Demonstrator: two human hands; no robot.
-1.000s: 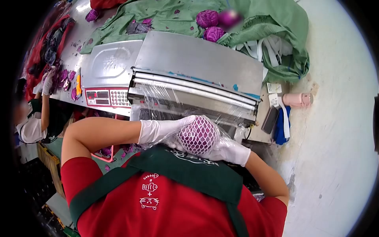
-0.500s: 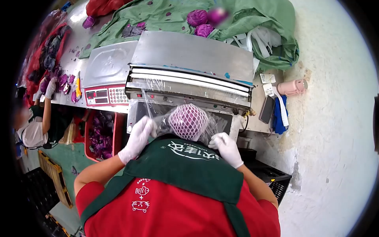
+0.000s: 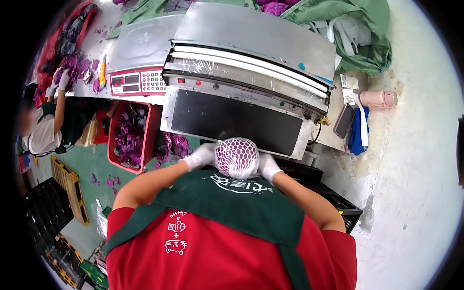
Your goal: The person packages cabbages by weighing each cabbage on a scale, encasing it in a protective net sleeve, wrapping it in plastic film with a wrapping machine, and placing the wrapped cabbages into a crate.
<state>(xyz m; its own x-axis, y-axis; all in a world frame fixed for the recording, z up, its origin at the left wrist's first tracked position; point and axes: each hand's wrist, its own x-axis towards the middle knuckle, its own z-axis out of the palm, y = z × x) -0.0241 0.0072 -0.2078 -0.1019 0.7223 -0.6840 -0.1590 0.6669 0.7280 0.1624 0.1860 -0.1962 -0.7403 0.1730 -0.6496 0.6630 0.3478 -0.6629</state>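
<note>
A red cabbage (image 3: pixel 237 157) in a white foam net sits against my apron, at the front edge of the film-wrapping machine (image 3: pixel 232 121). It looks glossy, as if clear film lies over the net. My left hand (image 3: pixel 202 155), white-gloved and slightly blurred, presses at its left side. On the right side my right hand (image 3: pixel 267 166), also gloved, holds it with the fingers partly hidden behind the cabbage. A film roll (image 3: pixel 251 67) lies on the machine above its black plate.
Left of the machine is a scale (image 3: pixel 137 82), with a red crate (image 3: pixel 152 130) of purple leaves below. An orange knife (image 3: pixel 103 72) lies near a co-worker's gloved hands (image 3: pixel 63 79). A phone (image 3: pixel 344 120) and pink bottle (image 3: pixel 378 99) lie at right; a black crate (image 3: pixel 345 208) stands below.
The film stretched between my hands and the machine no longer spans there. Both hands have come inward and down to the cabbage's sides. The view has shifted, showing more of the black plate.
</note>
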